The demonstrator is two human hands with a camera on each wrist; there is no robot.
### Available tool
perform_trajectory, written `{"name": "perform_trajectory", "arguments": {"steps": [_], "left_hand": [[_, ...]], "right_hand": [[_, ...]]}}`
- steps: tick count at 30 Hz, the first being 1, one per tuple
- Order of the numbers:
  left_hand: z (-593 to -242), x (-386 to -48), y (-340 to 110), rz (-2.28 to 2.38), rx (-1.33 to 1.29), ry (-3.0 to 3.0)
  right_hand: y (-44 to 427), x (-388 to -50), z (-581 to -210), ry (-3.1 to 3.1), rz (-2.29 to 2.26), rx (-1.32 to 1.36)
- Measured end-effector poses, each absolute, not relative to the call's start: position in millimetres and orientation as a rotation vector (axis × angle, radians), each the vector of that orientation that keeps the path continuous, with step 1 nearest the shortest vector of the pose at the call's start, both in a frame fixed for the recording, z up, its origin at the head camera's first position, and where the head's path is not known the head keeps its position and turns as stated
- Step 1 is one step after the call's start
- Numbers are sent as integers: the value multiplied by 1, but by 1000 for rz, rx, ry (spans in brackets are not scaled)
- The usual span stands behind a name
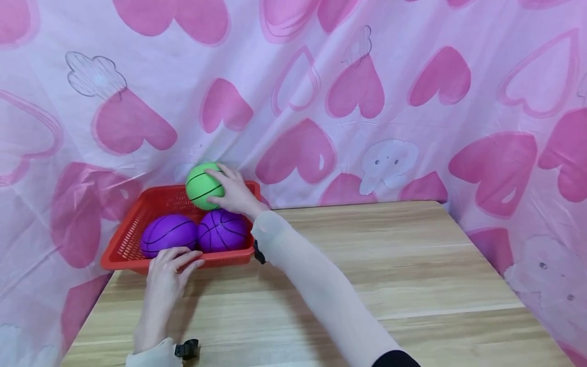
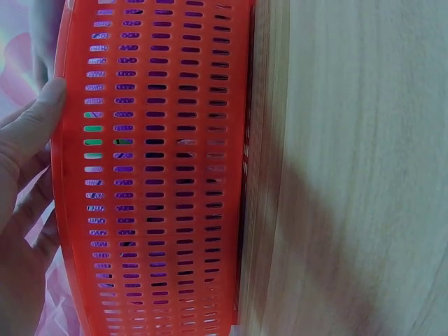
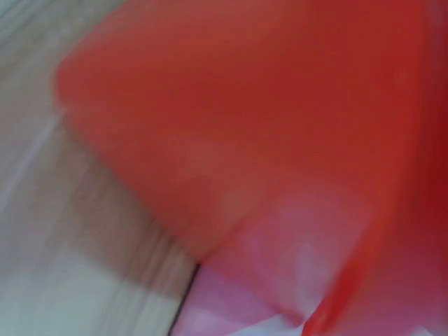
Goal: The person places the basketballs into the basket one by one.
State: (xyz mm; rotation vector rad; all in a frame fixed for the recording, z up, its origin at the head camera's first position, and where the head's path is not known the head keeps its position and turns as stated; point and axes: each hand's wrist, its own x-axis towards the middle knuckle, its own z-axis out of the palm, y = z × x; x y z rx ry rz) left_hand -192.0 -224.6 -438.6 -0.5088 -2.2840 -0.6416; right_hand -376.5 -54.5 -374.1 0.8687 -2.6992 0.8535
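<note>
My right hand [image 1: 236, 191] grips a green toy basketball [image 1: 199, 189] with black lines, fingers over its top and thumb at its lower side. The ball is above the back part of a red plastic basket [image 1: 124, 244]. Two purple balls with black lines lie in the basket: one ball [image 1: 167, 234] at the left, the other ball [image 1: 222, 234] at the right. At the basket's front rim, my left hand [image 1: 166, 278] holds on, its thumb [image 2: 43, 115] against the rim in the left wrist view. The right wrist view is blurred and shows the basket's red wall [image 3: 231, 119].
The basket stands at the far left of a wooden table [image 1: 367, 275], its left part reaching past the table's edge. A pink curtain [image 1: 403, 122] with hearts hangs behind and along the sides. Purple and a little green show through the basket's slots in the left wrist view.
</note>
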Motion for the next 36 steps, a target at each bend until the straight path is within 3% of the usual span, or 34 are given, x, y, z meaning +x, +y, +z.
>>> {"name": "perform_trajectory", "arguments": {"steps": [8,16,27,36], "left_hand": [[-442,-184,-232,-650,-508,-2252],[-440,-185,-234,-631,-497,-2284],[-427,-191,-228,-580,-474,-2378],[-416,-190,-224,-584,-423,-2390]], "right_hand": [[-91,-365,-360,-2802,531,1270],[-82,-358,-362,-2771,697,1271],[-12,-327,-343,-2809,740,1139],[61,-262,-340,-2813,553,919]]}}
